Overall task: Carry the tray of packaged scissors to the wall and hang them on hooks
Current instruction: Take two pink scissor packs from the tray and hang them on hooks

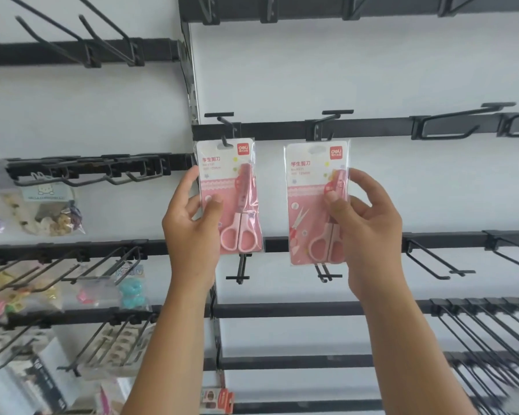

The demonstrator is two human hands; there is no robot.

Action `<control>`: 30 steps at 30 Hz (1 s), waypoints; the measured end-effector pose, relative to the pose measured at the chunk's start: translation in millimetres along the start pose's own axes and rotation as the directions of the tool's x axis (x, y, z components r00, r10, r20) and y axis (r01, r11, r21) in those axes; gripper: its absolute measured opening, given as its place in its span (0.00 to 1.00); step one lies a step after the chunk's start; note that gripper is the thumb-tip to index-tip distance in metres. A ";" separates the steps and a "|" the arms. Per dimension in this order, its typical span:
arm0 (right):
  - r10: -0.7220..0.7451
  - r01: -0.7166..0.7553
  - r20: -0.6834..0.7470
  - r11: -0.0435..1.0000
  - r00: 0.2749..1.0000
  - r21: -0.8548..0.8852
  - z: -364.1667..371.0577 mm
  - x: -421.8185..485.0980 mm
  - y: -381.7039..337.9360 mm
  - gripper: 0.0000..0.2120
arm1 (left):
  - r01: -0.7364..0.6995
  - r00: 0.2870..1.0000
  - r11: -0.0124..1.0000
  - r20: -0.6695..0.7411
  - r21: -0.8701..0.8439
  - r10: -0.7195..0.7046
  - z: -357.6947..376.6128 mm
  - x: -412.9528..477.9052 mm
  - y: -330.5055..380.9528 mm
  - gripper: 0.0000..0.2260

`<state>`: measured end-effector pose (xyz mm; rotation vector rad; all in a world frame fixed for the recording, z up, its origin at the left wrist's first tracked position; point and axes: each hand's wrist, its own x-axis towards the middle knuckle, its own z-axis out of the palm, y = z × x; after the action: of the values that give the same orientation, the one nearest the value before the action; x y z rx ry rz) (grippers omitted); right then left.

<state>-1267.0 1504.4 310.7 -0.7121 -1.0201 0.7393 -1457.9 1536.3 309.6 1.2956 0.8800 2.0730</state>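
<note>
I hold two pink packs of scissors up against the white wall. The left pack [231, 196] has its hang hole on a black hook [224, 127], and my left hand [192, 223] pinches its left edge. The right pack [315, 202] sits just below a second hook [327, 124], its hole apart from the hook tip, with my right hand [369, 226] gripping its right side. No tray is in view.
Black rails [372, 128] with many bare wire hooks [441, 256] cover the wall to the right and below. On the left panel hang bags of small toys and clips [54, 214]. More packaged goods sit at the bottom left.
</note>
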 end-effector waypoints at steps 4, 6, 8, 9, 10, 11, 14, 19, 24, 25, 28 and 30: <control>-0.059 0.059 -0.060 0.998 0.996 -0.007 1.3 10.8 -6.2 0.17 | -0.001 1.000 1.000 -0.006 -0.005 0.001 1.7 2.2 -2.6 0.22; -0.077 0.075 -0.082 0.997 0.994 -0.026 1.9 14.9 -7.5 0.16 | -0.001 1.000 1.000 -0.010 -0.001 0.001 2.0 2.7 -4.1 0.23; -0.084 0.080 -0.093 0.996 0.992 -0.048 1.8 17.6 -7.4 0.15 | 0.006 1.000 1.000 -0.018 -0.003 -0.006 2.1 3.3 -5.7 0.23; -0.082 0.076 -0.099 0.995 0.992 -0.059 1.5 18.3 -6.9 0.14 | 0.009 1.000 1.000 -0.019 -0.003 -0.009 2.1 3.4 -6.3 0.23; -0.077 0.070 -0.106 0.995 0.991 -0.067 0.7 18.6 -6.4 0.15 | 0.011 1.000 1.000 -0.020 -0.001 -0.011 1.9 3.3 -6.4 0.23; -0.072 0.064 -0.112 0.995 0.991 -0.075 -0.3 19.0 -5.4 0.15 | 0.010 1.000 1.000 -0.019 0.003 -0.010 1.8 3.1 -6.2 0.23; -0.049 0.035 -0.110 0.991 0.993 -0.129 -4.0 20.7 -0.5 0.13 | 0.007 1.000 1.000 -0.020 0.003 -0.007 0.9 2.4 -5.3 0.23; -0.001 -0.019 -0.102 0.981 0.995 -0.194 -5.9 24.0 6.4 0.12 | 0.006 1.000 1.000 -0.025 0.006 -0.006 1.2 1.5 -4.5 0.23; 0.023 -0.039 -0.086 0.981 0.996 -0.192 -7.1 24.0 9.6 0.12 | -0.020 0.999 0.997 -0.023 0.068 0.022 -0.1 0.1 -3.8 0.22; 0.029 -0.045 -0.084 0.981 0.996 -0.190 -8.1 23.3 9.9 0.11 | -0.027 0.999 0.995 -0.022 0.091 0.030 -0.6 -0.4 -3.9 0.21; 0.056 -0.071 -0.082 0.979 0.995 -0.192 -12.7 19.7 11.0 0.13 | -0.037 0.999 0.988 -0.024 0.148 0.041 -2.1 -4.9 -2.9 0.20; 0.063 -0.080 -0.089 0.974 0.994 -0.212 -16.2 16.2 11.8 0.15 | -0.033 0.999 0.985 -0.020 0.166 0.037 -2.6 -10.0 -2.1 0.18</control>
<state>-1249.0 1521.3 303.3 -0.9636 -1.0131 0.6617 -1456.2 1529.8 301.6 1.3845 1.0669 2.0815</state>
